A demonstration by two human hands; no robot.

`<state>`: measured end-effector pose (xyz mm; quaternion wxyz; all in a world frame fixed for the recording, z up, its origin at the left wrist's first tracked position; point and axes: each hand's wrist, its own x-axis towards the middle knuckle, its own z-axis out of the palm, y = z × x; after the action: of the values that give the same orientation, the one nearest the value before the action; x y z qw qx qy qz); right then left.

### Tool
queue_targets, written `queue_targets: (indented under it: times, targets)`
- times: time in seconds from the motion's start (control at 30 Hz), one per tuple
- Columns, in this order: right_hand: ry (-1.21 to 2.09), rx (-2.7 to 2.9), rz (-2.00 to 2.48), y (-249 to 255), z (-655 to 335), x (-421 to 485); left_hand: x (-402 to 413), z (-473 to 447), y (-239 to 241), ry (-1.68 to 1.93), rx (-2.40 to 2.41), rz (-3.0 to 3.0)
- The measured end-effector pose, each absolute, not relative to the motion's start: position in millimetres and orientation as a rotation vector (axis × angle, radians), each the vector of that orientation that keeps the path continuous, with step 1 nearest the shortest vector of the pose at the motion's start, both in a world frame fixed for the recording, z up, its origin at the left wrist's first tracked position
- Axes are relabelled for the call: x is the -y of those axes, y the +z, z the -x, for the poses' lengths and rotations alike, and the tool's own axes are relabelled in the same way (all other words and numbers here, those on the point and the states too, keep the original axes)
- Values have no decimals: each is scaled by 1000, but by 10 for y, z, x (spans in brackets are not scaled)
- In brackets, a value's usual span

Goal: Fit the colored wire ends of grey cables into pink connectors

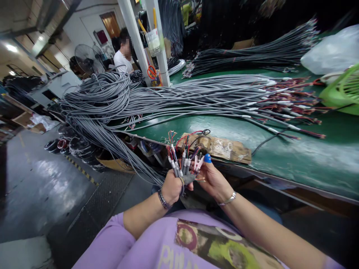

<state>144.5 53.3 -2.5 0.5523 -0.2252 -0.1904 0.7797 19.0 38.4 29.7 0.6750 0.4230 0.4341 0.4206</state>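
My left hand is wrapped round a bundle of grey cables in front of my body. White sleeves and bare coloured wires stick up from the cable ends. A grey covering shows on one of its digits. Close beside it, my right hand, with a blue cover on the thumb, pinches a pale pink clip-like piece against the wire ends. Its other fingertips are partly hidden behind the bundle. The grey cables trail down to the left from my left hand.
On the green table lie a long heap of grey cables, a wooden board with a thin lead, black cable bundles, a plastic bag and a green fan. Orange scissors hang by a post. Another person sits behind.
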Motion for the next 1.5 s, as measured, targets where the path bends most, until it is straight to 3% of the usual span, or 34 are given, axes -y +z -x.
queue_targets:
  times: [0.7,1.5]
  targets:
    - [1764,536,738,13,-1589,-457,-269,-137,285,1139,-1031,-1051]
    - [1800,418,643,50,-1512,-423,-282,-179,247,1127,-1074,-1011]
